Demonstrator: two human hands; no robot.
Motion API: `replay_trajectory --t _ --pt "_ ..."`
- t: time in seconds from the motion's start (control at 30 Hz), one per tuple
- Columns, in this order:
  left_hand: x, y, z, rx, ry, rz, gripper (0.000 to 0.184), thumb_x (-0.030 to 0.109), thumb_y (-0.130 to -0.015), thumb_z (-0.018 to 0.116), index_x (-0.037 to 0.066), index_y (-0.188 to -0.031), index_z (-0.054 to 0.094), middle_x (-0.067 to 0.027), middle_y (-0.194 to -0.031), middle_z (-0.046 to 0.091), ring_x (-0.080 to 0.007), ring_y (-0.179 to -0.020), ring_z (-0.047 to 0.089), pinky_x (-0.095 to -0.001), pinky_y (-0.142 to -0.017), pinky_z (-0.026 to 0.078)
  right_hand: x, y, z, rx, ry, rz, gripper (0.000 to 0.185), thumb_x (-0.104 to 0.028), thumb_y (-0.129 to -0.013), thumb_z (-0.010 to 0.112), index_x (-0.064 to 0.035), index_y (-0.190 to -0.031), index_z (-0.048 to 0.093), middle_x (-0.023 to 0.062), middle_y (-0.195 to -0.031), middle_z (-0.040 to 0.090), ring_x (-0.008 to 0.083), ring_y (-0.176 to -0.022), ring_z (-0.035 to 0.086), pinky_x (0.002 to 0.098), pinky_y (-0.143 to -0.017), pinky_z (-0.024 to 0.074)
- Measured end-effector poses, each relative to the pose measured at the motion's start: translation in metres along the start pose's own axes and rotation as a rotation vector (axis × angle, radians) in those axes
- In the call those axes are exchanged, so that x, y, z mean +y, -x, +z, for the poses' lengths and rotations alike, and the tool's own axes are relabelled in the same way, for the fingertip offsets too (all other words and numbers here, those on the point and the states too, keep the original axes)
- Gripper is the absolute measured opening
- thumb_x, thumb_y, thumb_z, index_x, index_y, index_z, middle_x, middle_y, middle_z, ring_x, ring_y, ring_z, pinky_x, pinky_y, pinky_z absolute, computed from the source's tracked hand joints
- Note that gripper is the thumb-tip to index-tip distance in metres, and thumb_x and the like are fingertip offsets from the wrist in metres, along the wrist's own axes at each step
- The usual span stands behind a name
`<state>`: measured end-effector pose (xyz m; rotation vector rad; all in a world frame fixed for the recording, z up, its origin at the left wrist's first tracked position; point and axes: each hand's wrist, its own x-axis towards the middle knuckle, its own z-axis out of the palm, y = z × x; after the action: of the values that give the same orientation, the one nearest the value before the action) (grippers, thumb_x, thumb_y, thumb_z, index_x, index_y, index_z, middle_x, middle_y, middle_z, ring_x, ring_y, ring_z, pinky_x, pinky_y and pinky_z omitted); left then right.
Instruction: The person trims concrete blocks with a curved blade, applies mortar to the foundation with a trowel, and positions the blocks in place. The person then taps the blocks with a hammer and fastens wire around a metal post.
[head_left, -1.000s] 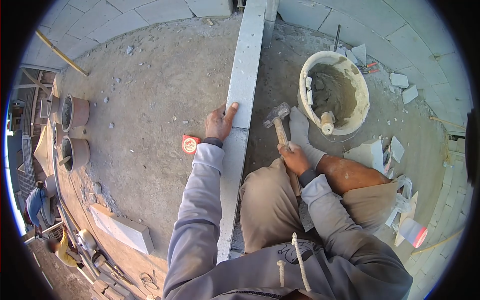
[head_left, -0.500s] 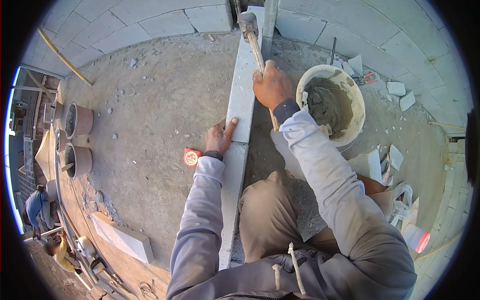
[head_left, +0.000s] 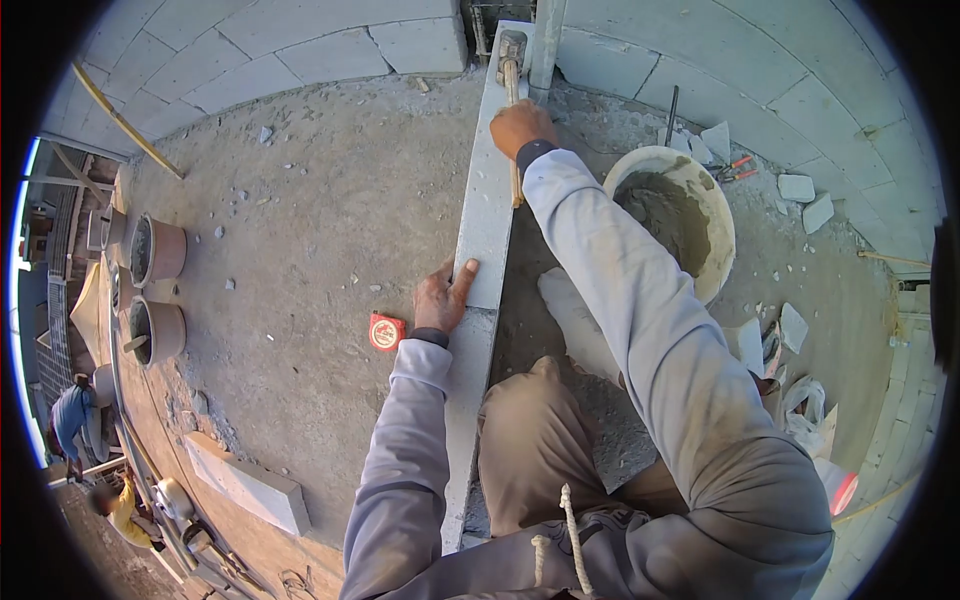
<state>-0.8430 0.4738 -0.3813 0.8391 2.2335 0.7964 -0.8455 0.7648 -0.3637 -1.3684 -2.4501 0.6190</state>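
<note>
My right hand (head_left: 523,128) is closed round the wooden handle of a hammer (head_left: 511,72). The hammer's head is at the far end of a pale lightweight concrete block (head_left: 485,220), beside an upright metal post (head_left: 546,45). Against the near left part of that block is my left hand (head_left: 444,295), gripping its edge with the thumb along the top. Another block (head_left: 468,375) continues the row toward me, joined at a visible seam. A red tape measure (head_left: 386,331) lies on the floor just left of my left hand.
To the right stands a bucket of wet mortar (head_left: 724,225), with red-handled pliers (head_left: 735,170) and broken block pieces (head_left: 796,187) beyond it. Several buckets (head_left: 168,250) and a loose block (head_left: 247,483) are at left. Two people (head_left: 72,415) are lower down outside. Block walls enclose the far side.
My right hand has moved forward and left with the hammer, and the hammer head has come down onto the block's far end. My left hand has stayed on the block.
</note>
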Motion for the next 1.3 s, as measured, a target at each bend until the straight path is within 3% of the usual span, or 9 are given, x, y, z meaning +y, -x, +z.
replay_trajectory --t 0.13,0.33,0.43,0.6,0.73,0.83,0.93,1.03,1.3 --pt "0.004 0.001 -0.002 -0.027 0.015 -0.024 0.062 0.061 -0.091 0.048 0.015 -0.132 0.058 -0.0246 -0.095 0.069 -0.0390 -0.097 0.067 -0.0446 -0.087 0.049 -0.031 0.032 -0.054 -0.006 -0.175 0.132 0.039 -0.023 -0.087 0.052 0.0087 -0.110 0.056 0.0258 -0.102 0.068 0.0394 -0.098 0.067 0.0451 -0.085 0.0536" --pt "0.001 0.000 -0.001 -0.029 0.011 -0.018 0.060 0.059 -0.092 0.049 0.015 -0.132 0.058 -0.0242 -0.095 0.069 -0.0385 -0.097 0.067 -0.0439 -0.086 0.050 -0.052 0.023 -0.066 0.148 -0.184 0.122 0.042 -0.023 -0.088 0.053 0.0099 -0.114 0.050 0.0282 -0.100 0.067 0.0380 -0.096 0.067 0.0456 -0.082 0.0546" --pt "0.002 0.002 0.000 0.002 0.047 0.016 0.060 0.058 -0.092 0.050 0.015 -0.132 0.058 -0.0241 -0.095 0.069 -0.0380 -0.097 0.067 -0.0433 -0.085 0.050 -0.038 0.013 -0.040 0.055 -0.126 0.203 0.040 -0.022 -0.087 0.053 0.0094 -0.113 0.052 0.0275 -0.104 0.066 0.0380 -0.098 0.067 0.0447 -0.083 0.0545" --pt "0.006 0.005 -0.003 -0.004 0.025 -0.001 0.058 0.058 -0.092 0.049 0.012 -0.126 0.062 -0.0237 -0.094 0.070 -0.0370 -0.094 0.068 -0.0427 -0.084 0.050 -0.013 0.012 -0.021 -0.016 -0.085 0.042 0.034 -0.023 -0.086 0.053 0.0057 -0.104 0.059 0.0256 -0.107 0.066 0.0392 -0.099 0.066 0.0445 -0.085 0.0536" --pt "0.007 0.002 -0.003 -0.005 0.028 0.030 0.057 0.057 -0.093 0.049 0.011 -0.123 0.064 -0.0233 -0.094 0.070 -0.0366 -0.094 0.068 -0.0420 -0.084 0.050 -0.015 0.060 -0.072 -0.033 -0.159 0.076 0.030 -0.024 -0.087 0.053 0.0031 -0.094 0.063 0.0260 -0.101 0.067 0.0402 -0.098 0.065 0.0457 -0.086 0.0527" --pt "-0.002 -0.004 0.001 -0.020 -0.066 0.015 0.063 0.062 -0.092 0.045 0.011 -0.123 0.064 -0.0232 -0.099 0.069 -0.0382 -0.099 0.066 -0.0443 -0.088 0.048 0.007 0.089 -0.141 -0.259 -0.265 0.009 0.035 -0.031 -0.089 0.053 0.0031 -0.092 0.063 0.0280 -0.090 0.066 0.0415 -0.094 0.065 0.0478 -0.083 0.0504" --pt "0.009 0.002 -0.004 0.022 -0.127 0.006 0.066 0.065 -0.091 0.042 0.012 -0.123 0.064 -0.0227 -0.102 0.069 -0.0388 -0.102 0.064 -0.0458 -0.089 0.048 0.054 0.132 -0.217 -0.168 0.027 -0.344 0.033 -0.030 -0.089 0.059 0.0026 -0.087 0.055 0.0267 -0.079 0.062 0.0461 -0.080 0.060 0.0511 -0.070 0.0455" --pt "0.014 0.007 -0.007 0.047 -0.178 -0.007 0.067 0.067 -0.090 0.041 0.012 -0.121 0.065 -0.0220 -0.105 0.068 -0.0384 -0.105 0.063 -0.0463 -0.090 0.047 0.095 0.200 -0.291 -0.057 0.108 -0.366 0.028 -0.023 -0.088 0.063 0.0004 -0.098 0.053 0.0250 -0.074 0.061 0.0460 -0.073 0.059 0.0516 -0.066 0.0445" --pt "0.019 0.008 0.000 0.052 -0.311 -0.073 0.078 0.076 -0.088 0.032 0.012 -0.121 0.063 -0.0208 -0.113 0.066 -0.0381 -0.108 0.062 -0.0482 -0.092 0.047 0.248 0.294 -0.336 -0.005 0.384 0.344 0.033 -0.025 -0.079 0.068 0.0027 -0.095 0.062 0.0275 -0.092 0.066 0.0419 -0.092 0.065 0.0470 -0.080 0.0501"
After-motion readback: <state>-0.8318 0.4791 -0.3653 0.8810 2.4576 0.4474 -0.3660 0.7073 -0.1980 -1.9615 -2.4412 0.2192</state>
